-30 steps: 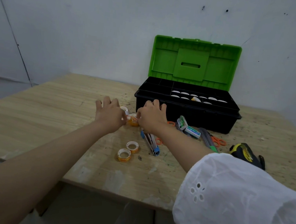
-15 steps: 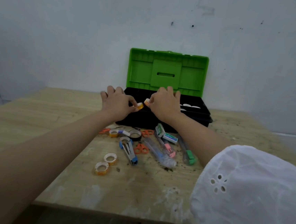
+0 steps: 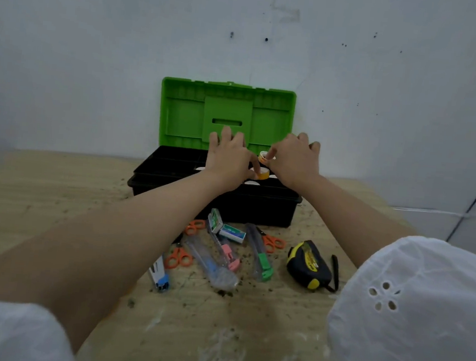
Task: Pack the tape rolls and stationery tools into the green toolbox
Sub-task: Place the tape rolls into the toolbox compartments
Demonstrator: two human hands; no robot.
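Grey scuffed wall (image 3: 98, 50) behind, dusty wooden table (image 3: 41, 190) under your arms. Your left hand (image 3: 228, 162) pinches orange tape roll (image 3: 262, 174), right hand (image 3: 295, 161) pinches second roll (image 3: 263, 155), both over open green toolbox (image 3: 179, 110) at wall.

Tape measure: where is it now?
Head view: the tape measure lies on the table, right side, beside the green utility knife, in front of the toolbox.

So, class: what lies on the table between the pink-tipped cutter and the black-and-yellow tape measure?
The head view shows a green-tipped cutter and orange scissors lying between the pink-tipped cutter and the tape measure.
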